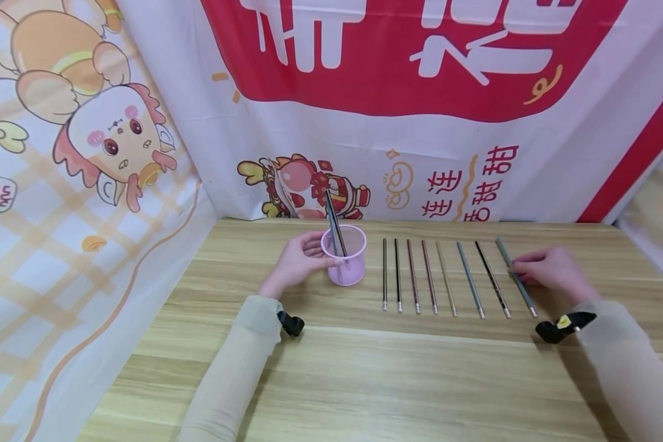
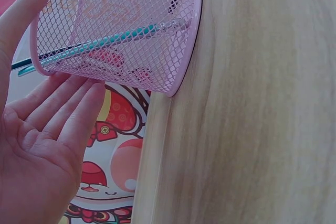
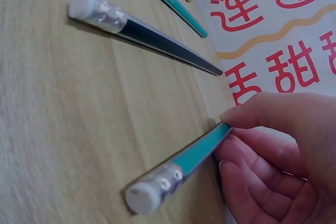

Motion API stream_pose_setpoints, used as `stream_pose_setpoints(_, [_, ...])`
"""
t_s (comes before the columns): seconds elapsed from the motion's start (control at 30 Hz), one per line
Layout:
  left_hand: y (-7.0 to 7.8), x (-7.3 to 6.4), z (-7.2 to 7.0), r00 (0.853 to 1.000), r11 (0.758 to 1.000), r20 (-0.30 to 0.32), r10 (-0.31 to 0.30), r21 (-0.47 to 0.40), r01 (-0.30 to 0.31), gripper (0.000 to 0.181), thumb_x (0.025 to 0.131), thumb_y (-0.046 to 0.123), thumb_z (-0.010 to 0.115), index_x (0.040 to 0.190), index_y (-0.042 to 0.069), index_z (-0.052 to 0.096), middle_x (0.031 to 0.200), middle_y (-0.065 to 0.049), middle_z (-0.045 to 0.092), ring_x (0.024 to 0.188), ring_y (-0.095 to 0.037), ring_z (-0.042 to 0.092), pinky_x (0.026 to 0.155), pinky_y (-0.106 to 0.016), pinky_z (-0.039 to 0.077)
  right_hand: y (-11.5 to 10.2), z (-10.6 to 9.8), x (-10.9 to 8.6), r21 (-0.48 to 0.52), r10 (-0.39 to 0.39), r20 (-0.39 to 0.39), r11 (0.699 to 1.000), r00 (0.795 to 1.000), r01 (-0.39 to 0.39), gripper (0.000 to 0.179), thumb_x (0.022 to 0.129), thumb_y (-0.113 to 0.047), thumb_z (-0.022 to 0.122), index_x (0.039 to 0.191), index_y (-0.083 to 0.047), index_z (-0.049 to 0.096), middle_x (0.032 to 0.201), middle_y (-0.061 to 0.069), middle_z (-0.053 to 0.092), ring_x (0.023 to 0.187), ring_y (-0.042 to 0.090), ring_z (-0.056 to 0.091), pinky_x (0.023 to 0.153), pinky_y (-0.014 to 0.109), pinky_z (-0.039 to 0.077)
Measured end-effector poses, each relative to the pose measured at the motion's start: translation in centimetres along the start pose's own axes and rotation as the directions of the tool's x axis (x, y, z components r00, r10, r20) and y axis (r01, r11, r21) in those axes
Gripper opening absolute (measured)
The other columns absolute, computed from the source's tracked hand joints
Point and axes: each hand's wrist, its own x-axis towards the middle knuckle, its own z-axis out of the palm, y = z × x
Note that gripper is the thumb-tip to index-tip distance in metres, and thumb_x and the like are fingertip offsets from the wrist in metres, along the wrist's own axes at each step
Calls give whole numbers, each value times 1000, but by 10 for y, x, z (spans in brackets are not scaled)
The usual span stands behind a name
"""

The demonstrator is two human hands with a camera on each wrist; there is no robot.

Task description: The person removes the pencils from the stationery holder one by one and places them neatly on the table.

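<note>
A pink mesh pencil cup (image 1: pixel 351 274) stands upright on the wooden table, with pencils (image 1: pixel 332 215) leaning in it. My left hand (image 1: pixel 300 263) holds the cup from its left side, thumb at the front and fingers behind. In the left wrist view, a teal pencil (image 2: pixel 115 39) shows through the mesh. At the right end of a row of pencils, my right hand (image 1: pixel 554 272) pinches a teal pencil (image 1: pixel 526 296) between thumb and fingers. Its white eraser (image 3: pixel 143 198) points toward me, close over the wood. A black pencil (image 1: pixel 493 280) lies just left of it.
Several more pencils, among them a teal one (image 1: pixel 469 279) and a pale yellow one (image 1: pixel 446 277), lie side by side between the cup and my right hand, erasers toward me. Printed cloth (image 1: pixel 309 129) hangs behind the table's far edge and along the left.
</note>
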Motion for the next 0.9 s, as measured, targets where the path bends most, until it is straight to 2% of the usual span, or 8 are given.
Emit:
stream_pose_setpoints(0.3, [1,0,0,1000,1000,12,-15,-11,16,80,76,14,92,145,2,51,140,-18,58,126,-30,58,106,-36,49,2,5,-1,-13,-21,-30,1000,999,21,49,97,-33,72,124,8,68,96,9,75,83,23,67,66,27,58])
stream_pose_setpoints(0.43, [12,-4,1,999,1000,23,-23,-13,23,80,78,9,90,145,-3,50,140,-22,57,127,-34,57,108,-41,48,3,6,1,-15,-13,-41,1000,999,12,49,96,-32,73,123,8,68,94,9,75,82,23,67,65,27,58])
stream_pose_setpoints(0.53, [12,-3,1,999,1000,25,-30,-8,30,79,78,8,90,145,-5,49,140,-23,57,127,-35,57,108,-43,47,4,6,1,-9,-14,-41,1000,999,14,50,95,-33,74,123,8,68,96,10,75,82,23,67,66,27,59])
stream_pose_setpoints(0.67, [1,2,0,999,1000,15,-28,-13,29,80,78,10,90,146,0,49,142,-20,56,128,-33,57,108,-40,48,4,6,1,3,-19,-41,1000,999,19,53,94,-37,74,124,7,68,100,12,75,83,24,68,67,27,59])
stream_pose_setpoints(0.9, [2,-1,0,1000,1000,7,2,-7,-2,79,76,15,93,143,2,53,138,-17,60,124,-29,60,104,-34,51,4,7,1,38,4,-38,999,999,-3,59,94,-42,73,126,7,67,104,13,75,87,23,68,69,25,59])
